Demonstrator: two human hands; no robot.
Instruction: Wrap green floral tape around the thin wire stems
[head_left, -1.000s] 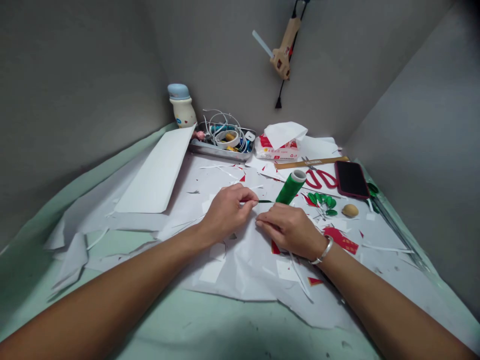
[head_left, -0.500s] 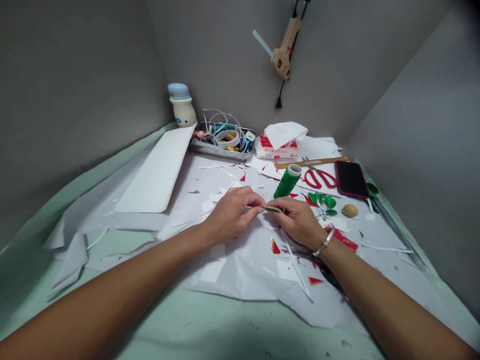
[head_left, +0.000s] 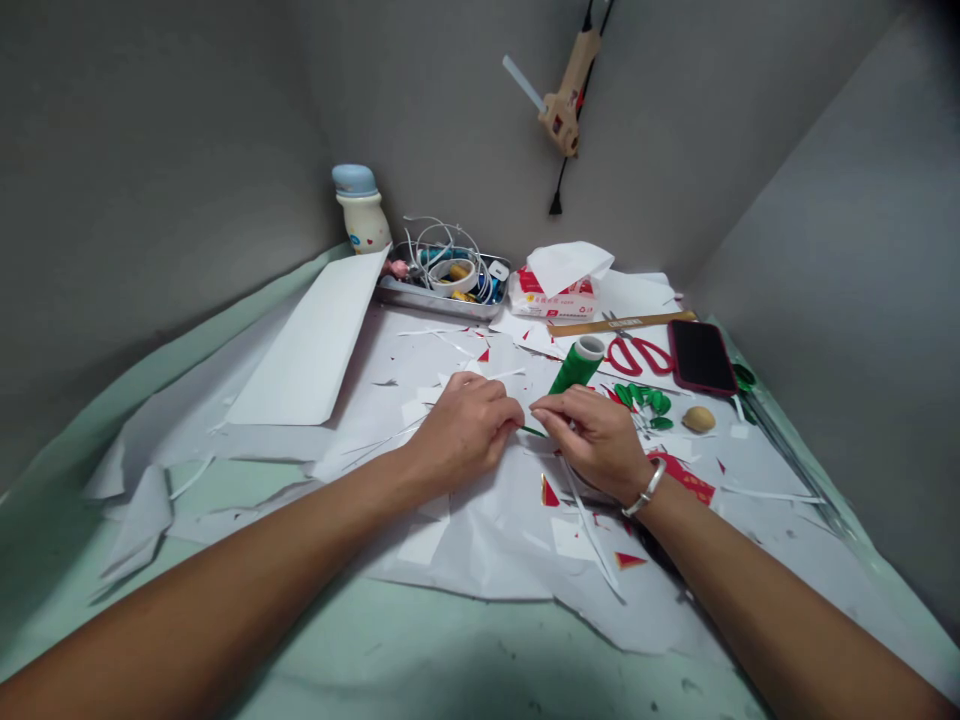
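My left hand [head_left: 471,425] is closed, its thumb and fingers pinching the end of a thin green strip [head_left: 533,432]. The strip reaches across the small gap toward my right hand [head_left: 594,438], which wears a silver bangle [head_left: 646,487]. My right thumb and forefinger are pressed together just above the strip. What they grip is too small to tell. Right behind that hand stands a spool of green thread [head_left: 574,368], its lower end hidden. To its right lie several green leaf-shaped pieces [head_left: 643,400] on white stems.
Red-handled scissors [head_left: 637,355], a ruler [head_left: 622,324], a phone [head_left: 703,358] and a brown egg-shaped object [head_left: 699,419] lie to the right. Behind are a metal tray [head_left: 442,300], tissues [head_left: 555,300] and a bottle [head_left: 365,215]. A glue gun [head_left: 566,100] hangs on the wall. Paper scraps cover the table.
My hands have drawn slightly apart. The green strip has turned from lying level to slanting below my right fingertips, which have come up off it.
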